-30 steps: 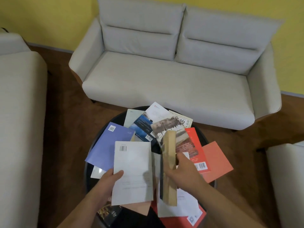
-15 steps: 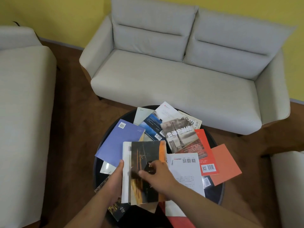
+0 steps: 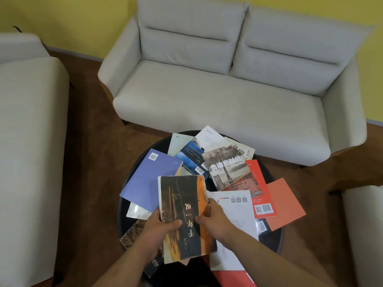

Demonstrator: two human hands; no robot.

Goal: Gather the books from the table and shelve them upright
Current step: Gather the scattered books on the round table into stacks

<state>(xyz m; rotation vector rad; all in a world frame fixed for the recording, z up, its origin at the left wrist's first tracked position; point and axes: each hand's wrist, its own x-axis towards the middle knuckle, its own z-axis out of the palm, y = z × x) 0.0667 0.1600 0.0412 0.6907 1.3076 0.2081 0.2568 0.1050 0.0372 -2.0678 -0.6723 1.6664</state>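
Several books lie scattered on a round black table. A dark brown and orange book lies on top of a white book, and both my hands hold this small stack. My left hand grips its left edge, thumb on the cover. My right hand grips the right edge, thumb on the cover. Around the stack lie a purple book, a blue book, a grey tower-cover book, a red book, an orange book and a white book.
A light grey two-seat sofa stands behind the table. Another light sofa fills the left side, and a pale seat shows at the right edge. The floor is brown wood. No shelf is in view.
My right hand has laid the dark book, held on edge a second ago, flat onto the white book in my left hand. Both hands now grip the stack's sides.
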